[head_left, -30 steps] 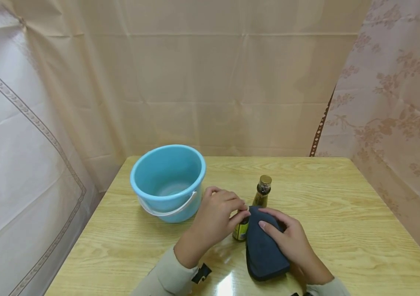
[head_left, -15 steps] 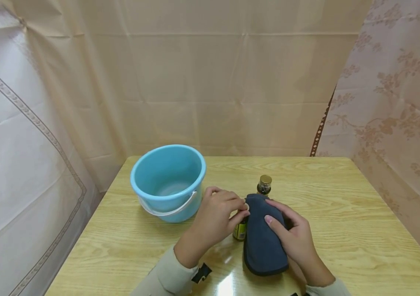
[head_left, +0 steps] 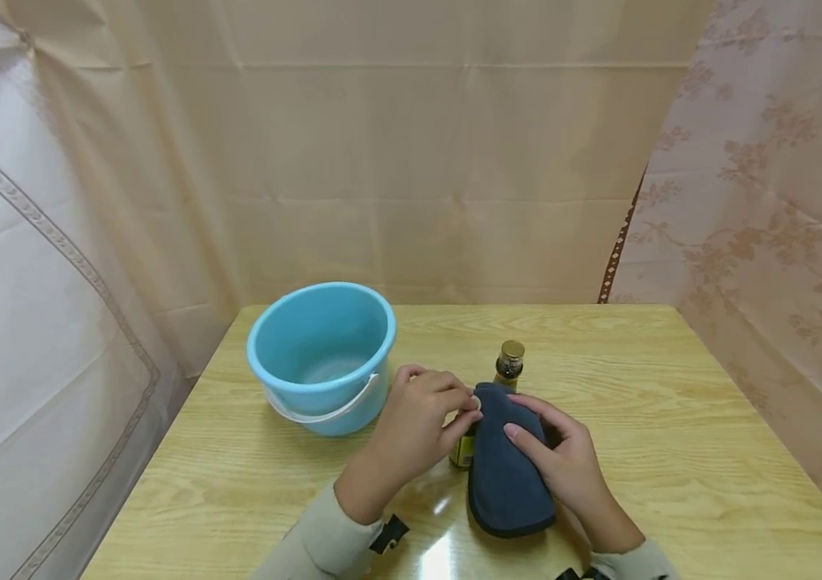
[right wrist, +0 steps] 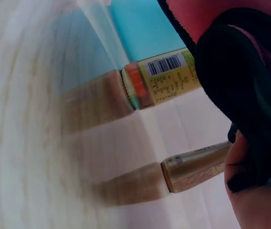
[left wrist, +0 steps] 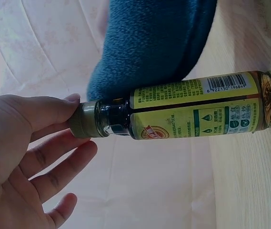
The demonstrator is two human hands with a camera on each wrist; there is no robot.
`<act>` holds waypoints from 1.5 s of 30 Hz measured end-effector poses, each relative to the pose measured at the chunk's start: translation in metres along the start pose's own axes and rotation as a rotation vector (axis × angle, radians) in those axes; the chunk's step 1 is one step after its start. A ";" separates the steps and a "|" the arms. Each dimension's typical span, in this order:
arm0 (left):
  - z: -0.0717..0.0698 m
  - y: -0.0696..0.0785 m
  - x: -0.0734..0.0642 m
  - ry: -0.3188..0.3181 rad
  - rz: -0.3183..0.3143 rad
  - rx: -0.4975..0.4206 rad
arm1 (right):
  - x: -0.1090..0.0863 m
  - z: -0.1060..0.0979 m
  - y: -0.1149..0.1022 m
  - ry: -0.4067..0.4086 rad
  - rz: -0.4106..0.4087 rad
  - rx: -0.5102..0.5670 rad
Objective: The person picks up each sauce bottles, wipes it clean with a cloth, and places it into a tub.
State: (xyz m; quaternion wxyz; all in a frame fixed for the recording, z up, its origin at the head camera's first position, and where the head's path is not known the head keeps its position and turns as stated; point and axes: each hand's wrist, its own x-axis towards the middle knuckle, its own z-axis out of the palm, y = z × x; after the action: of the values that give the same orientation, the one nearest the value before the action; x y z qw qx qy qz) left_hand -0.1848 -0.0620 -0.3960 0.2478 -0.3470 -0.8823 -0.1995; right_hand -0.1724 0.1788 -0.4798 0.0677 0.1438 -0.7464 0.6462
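Observation:
In the head view my left hand point(head_left: 421, 419) pinches the top of a small glass bottle point(head_left: 461, 453) that stands upright on the table. The left wrist view shows thumb and fingers at its dull gold cap point(left wrist: 85, 121), above a yellow-green label with a barcode. My right hand point(head_left: 563, 455) grips a dark blue plush pad point(head_left: 508, 483) with black edging, whose exact kind I cannot tell. A reddish-pink inner side point(right wrist: 192, 16) shows in the right wrist view. The pad is against or close beside the bottle and hides part of it.
Just behind the pad stands a second, gold-capped bottle point(head_left: 508, 366), partly covered. A light blue bucket point(head_left: 331, 395) with a white handle is to the left. Beige and patterned cloths hang around the wooden table point(head_left: 671, 419).
The right hand has shifted the plush pad upward and slightly left, covering more of the rear bottle. The left hand stays at the bottle's cap. The head view has turned slightly.

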 end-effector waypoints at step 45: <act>-0.003 -0.002 0.002 0.004 0.009 0.047 | 0.001 -0.002 0.009 -0.094 0.223 -0.107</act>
State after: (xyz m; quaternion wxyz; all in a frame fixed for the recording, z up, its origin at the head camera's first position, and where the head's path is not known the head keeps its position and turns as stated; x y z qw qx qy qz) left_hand -0.1867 -0.0644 -0.3930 0.2587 -0.3448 -0.8845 -0.1783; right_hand -0.1769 0.1821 -0.4879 -0.0321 0.0863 -0.7934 0.6016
